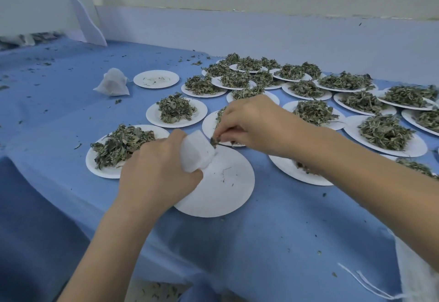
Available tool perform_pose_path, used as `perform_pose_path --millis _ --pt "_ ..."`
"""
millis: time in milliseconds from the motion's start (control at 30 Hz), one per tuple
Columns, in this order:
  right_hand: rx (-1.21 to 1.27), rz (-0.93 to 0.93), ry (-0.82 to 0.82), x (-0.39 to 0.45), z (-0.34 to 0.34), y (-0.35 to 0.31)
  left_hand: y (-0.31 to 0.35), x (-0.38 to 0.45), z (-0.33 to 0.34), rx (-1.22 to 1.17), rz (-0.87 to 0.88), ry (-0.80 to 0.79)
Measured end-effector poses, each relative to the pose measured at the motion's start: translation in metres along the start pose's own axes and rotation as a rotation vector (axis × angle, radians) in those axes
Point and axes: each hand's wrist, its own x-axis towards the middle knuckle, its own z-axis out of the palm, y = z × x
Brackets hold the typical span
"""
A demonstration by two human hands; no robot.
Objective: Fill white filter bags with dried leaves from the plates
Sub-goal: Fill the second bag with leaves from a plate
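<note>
Being held upright in the left hand (156,173): a white filter bag (196,151), mouth tilted toward the right, poised over the far edge of a nearly bare paper plate (221,192). Gripping the bag's lower body with fingers wrapped round it, leaving the opening free. Pinching a small tuft of dried leaves (214,142) between the fingertips (222,135) of the right hand (251,123) — closed on that tuft, sitting right at the bag's mouth. Feeding in what look like the last scraps, judging by the few crumbs left on the plate below.

Doing this step well:
- Keeping the mouth spread open with the left thumb and forefinger; a collapsed rim sheds leaves.
- Working directly above the plate, so that spillage lands there and not on the blue cloth (273,230), already littered with fragments.
- Pushing the pinch past the rim before releasing — dropping from above scatters brittle pieces.
- Taking small pinches; crushing breaks the leaves to dust.

Lying beyond: a heaped plate (104,171) just left of the bag, another (175,111) farther back, many more loaded plates spreading to the right. Resting at the far left beside an emptied plate (156,79): a filled bag (113,85). Trailing at the lower right: white drawstrings (363,282).
</note>
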Motion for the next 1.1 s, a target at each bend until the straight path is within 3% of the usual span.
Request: perform_pose_path --millis 167,300,433,567,733,867,1100 --pt "0.051 -0.13 0.058 0.007 -0.003 -0.011 0.004 0.0 0.004 -0.091 -0.016 -0.065" --pt "0.432 -0.029 0.134 0.009 -0.004 -0.015 0.001 -0.001 0.002 -0.365 -0.086 -0.1" --pt "0.511 -0.007 0.148 0.012 0.001 -0.021 0.007 -0.001 -0.005 -0.551 -0.113 -0.079" --pt "0.472 -0.01 0.13 0.015 -0.004 -0.025 0.014 0.002 -0.013 -0.625 -0.118 -0.037" --pt "0.363 -0.023 -0.11 0.016 -0.025 -0.026 0.017 0.009 -0.015 -0.65 -0.093 -0.05" --pt "0.294 0.012 -0.027 0.016 -0.032 -0.022 0.025 0.013 -0.013 -0.675 -0.083 -0.061" --pt "0.208 0.013 -0.051 0.016 -0.043 -0.013 0.027 0.015 -0.007 -0.716 -0.101 -0.078"
